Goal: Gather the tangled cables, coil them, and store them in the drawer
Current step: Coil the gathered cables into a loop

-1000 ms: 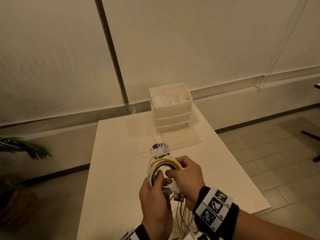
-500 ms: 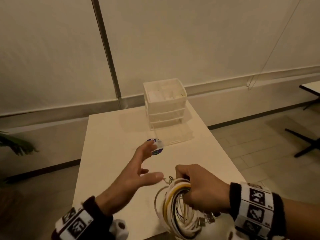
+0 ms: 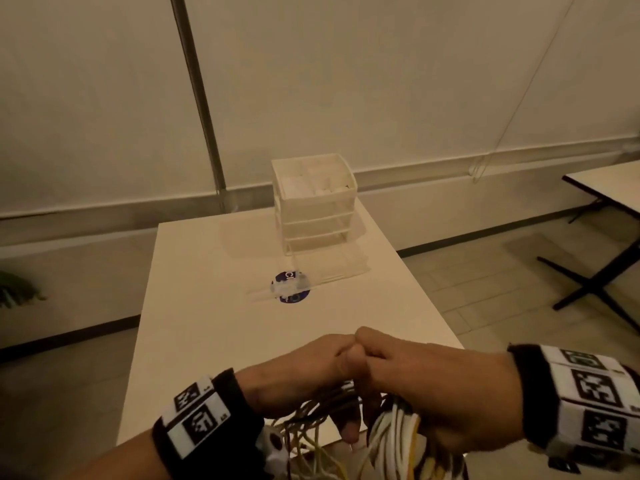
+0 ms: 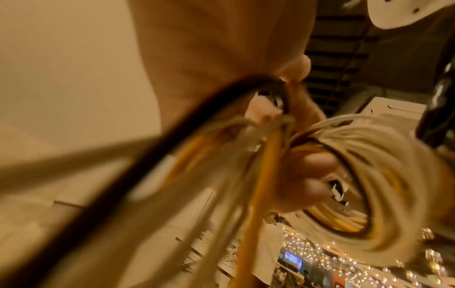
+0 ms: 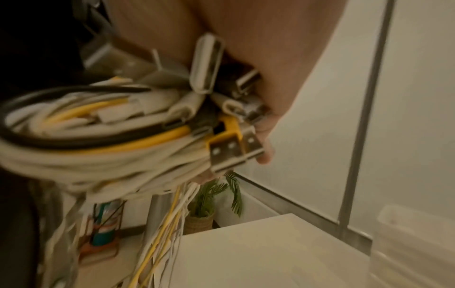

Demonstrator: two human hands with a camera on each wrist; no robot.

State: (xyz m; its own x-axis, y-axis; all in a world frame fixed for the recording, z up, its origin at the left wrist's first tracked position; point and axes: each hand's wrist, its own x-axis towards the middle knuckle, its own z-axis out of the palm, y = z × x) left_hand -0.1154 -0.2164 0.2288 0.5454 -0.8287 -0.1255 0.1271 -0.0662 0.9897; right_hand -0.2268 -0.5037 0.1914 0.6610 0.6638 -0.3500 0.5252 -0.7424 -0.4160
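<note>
A coil of white, yellow and black cables (image 3: 391, 434) hangs at the table's near edge, and my right hand (image 3: 377, 362) grips it. In the right wrist view the coil (image 5: 103, 148) fills the palm with several USB plugs (image 5: 234, 148) bunched at the fingers. My left hand (image 3: 341, 368) meets the right one, thumb against knuckles, and holds the loose cable strands (image 3: 311, 420) that trail down. The left wrist view shows those strands (image 4: 246, 148) pinched beside the coil (image 4: 384, 175). The white drawer unit (image 3: 315, 202) stands at the table's far end with its clear bottom drawer (image 3: 329, 268) pulled out.
A small clear object lies on a purple round sticker (image 3: 290, 291) mid-table, in front of the open drawer. The white table (image 3: 207, 306) ends just under my hands. A second table (image 3: 609, 188) stands right, and a potted plant (image 5: 211, 196) sits on the floor left.
My left hand, which was open and reaching forward over the table, has come back to the right hand and taken hold of the loose strands. The right hand kept the coil.
</note>
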